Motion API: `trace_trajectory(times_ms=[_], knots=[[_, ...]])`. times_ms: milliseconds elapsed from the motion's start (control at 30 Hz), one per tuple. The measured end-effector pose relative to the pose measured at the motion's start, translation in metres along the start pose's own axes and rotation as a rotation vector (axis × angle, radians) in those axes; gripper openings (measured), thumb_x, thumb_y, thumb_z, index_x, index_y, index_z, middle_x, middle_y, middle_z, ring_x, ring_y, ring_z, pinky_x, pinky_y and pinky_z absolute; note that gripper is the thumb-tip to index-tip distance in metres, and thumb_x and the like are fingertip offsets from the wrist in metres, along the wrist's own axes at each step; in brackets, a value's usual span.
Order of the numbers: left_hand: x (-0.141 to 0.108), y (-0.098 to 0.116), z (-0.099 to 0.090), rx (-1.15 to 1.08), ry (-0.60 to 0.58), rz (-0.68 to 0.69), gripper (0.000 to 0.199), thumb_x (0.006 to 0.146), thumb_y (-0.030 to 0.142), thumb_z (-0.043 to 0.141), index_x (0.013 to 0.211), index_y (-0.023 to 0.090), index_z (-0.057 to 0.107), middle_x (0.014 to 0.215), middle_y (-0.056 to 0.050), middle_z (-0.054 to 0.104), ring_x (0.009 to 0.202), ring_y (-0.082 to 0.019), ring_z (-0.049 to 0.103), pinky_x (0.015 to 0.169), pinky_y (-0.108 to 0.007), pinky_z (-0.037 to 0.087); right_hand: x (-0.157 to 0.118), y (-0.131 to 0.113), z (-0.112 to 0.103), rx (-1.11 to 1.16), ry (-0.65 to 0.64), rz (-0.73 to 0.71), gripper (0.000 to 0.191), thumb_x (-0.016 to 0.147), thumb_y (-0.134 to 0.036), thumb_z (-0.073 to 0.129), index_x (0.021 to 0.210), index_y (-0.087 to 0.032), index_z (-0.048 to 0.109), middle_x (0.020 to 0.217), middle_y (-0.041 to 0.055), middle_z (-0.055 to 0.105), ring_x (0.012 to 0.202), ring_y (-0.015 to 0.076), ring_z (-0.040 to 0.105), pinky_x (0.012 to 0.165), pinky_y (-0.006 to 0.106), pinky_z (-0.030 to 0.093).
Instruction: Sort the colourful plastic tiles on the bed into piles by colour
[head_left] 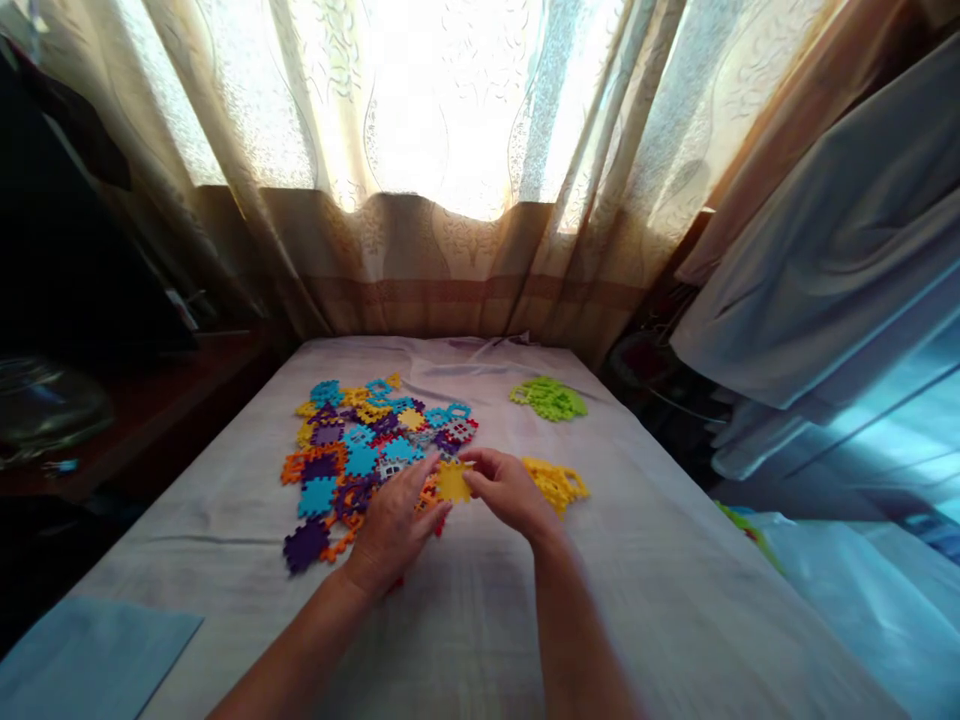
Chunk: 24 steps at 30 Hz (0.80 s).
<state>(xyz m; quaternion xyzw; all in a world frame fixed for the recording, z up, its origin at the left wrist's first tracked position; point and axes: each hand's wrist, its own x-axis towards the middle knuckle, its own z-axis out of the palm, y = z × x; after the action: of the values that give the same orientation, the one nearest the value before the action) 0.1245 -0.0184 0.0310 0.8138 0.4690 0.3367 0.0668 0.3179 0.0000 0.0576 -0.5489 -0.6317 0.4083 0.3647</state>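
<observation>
A yellow interlocking tile (453,482) with notched edges is pinched between the thumb and fingers of my right hand (510,488). On the other side of it, my left hand (399,520) has its thumb and fingers apart, close to the tile's left edge; whether it touches the tile I cannot tell. Beneath and beyond my left hand spreads a mixed pile of interlocking tiles (361,460) in blue, purple, orange, yellow, red and grey. A smaller heap of yellow tiles (559,486) lies just right of my right hand, partly hidden by it.
Farther back on the right is a heap of lime-green tiles (551,398). Everything rests on a pale cloth-covered surface (637,560). A light blue sheet (97,655) lies at the front left. Curtains (450,260) hang behind, and clothes (810,240) hang at the right.
</observation>
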Motion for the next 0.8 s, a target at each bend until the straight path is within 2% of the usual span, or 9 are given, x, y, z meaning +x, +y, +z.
trace_trajectory(times_ms=[67,133,233,333,433,567,700,800], knots=[[-0.002,-0.005,0.003,0.025,0.018,0.013,0.056,0.089,0.043,0.054,0.141,0.025,0.043,0.133,-0.009,0.061,0.12,-0.023,0.058,0.102,-0.041,0.047,0.0,0.009,-0.015,-0.079,0.077,0.047,0.034,0.077,-0.024,0.052,0.106,-0.019,0.07,0.072,-0.0006,0.067,0.064,0.0132,0.06,0.063,0.024,0.048],[-0.007,-0.016,0.003,0.072,0.057,0.017,0.053,0.09,0.045,0.052,0.138,0.024,0.046,0.132,-0.009,0.061,0.121,-0.023,0.057,0.102,-0.041,0.047,-0.003,0.02,-0.037,-0.198,0.208,0.134,0.035,0.078,-0.023,0.05,0.106,-0.021,0.071,0.075,0.0001,0.069,0.067,0.0143,0.061,0.065,0.025,0.048],[-0.02,-0.036,-0.005,0.155,0.116,0.034,0.046,0.091,0.045,0.049,0.131,0.023,0.053,0.127,-0.009,0.064,0.117,-0.024,0.059,0.101,-0.042,0.047,-0.011,0.035,-0.069,-0.381,0.381,0.292,0.035,0.08,-0.021,0.047,0.104,-0.024,0.073,0.091,0.0023,0.073,0.078,0.0169,0.065,0.072,0.027,0.049],[-0.038,-0.054,-0.019,0.226,0.171,0.061,0.039,0.091,0.042,0.049,0.125,0.023,0.057,0.125,-0.008,0.065,0.114,-0.024,0.06,0.102,-0.043,0.045,-0.017,0.043,-0.085,-0.508,0.432,0.438,0.036,0.083,-0.021,0.046,0.105,-0.026,0.073,0.102,0.0029,0.074,0.089,0.0193,0.067,0.076,0.028,0.049],[-0.056,-0.066,-0.037,0.282,0.226,0.058,0.035,0.091,0.039,0.048,0.121,0.025,0.059,0.123,-0.008,0.065,0.112,-0.025,0.06,0.101,-0.044,0.045,-0.02,0.046,-0.088,-0.583,0.44,0.494,0.039,0.086,-0.022,0.043,0.113,-0.027,0.071,0.11,0.004,0.072,0.098,0.0205,0.066,0.081,0.029,0.049],[-0.073,-0.081,-0.059,0.357,0.267,-0.019,0.035,0.09,0.042,0.045,0.117,0.026,0.059,0.12,-0.008,0.065,0.11,-0.026,0.06,0.101,-0.045,0.045,-0.02,0.042,-0.086,-0.665,0.489,0.478,0.045,0.087,-0.02,0.042,0.125,-0.024,0.065,0.121,0.0103,0.067,0.106,0.0237,0.064,0.088,0.034,0.049],[-0.082,-0.102,-0.069,0.415,0.299,-0.158,0.041,0.091,0.046,0.04,0.117,0.022,0.059,0.122,-0.013,0.064,0.113,-0.029,0.059,0.103,-0.049,0.043,-0.014,0.033,-0.076,-0.666,0.522,0.329,0.042,0.088,-0.02,0.041,0.12,-0.02,0.067,0.121,0.0107,0.066,0.109,0.0241,0.062,0.094,0.035,0.047],[-0.085,-0.12,-0.066,0.393,0.314,-0.278,0.046,0.09,0.049,0.037,0.119,0.019,0.059,0.124,-0.014,0.063,0.114,-0.029,0.059,0.101,-0.047,0.045,-0.007,0.023,-0.055,-0.641,0.527,0.144,0.038,0.086,-0.018,0.043,0.112,-0.019,0.07,0.118,0.0097,0.067,0.11,0.0221,0.061,0.098,0.033,0.045]])
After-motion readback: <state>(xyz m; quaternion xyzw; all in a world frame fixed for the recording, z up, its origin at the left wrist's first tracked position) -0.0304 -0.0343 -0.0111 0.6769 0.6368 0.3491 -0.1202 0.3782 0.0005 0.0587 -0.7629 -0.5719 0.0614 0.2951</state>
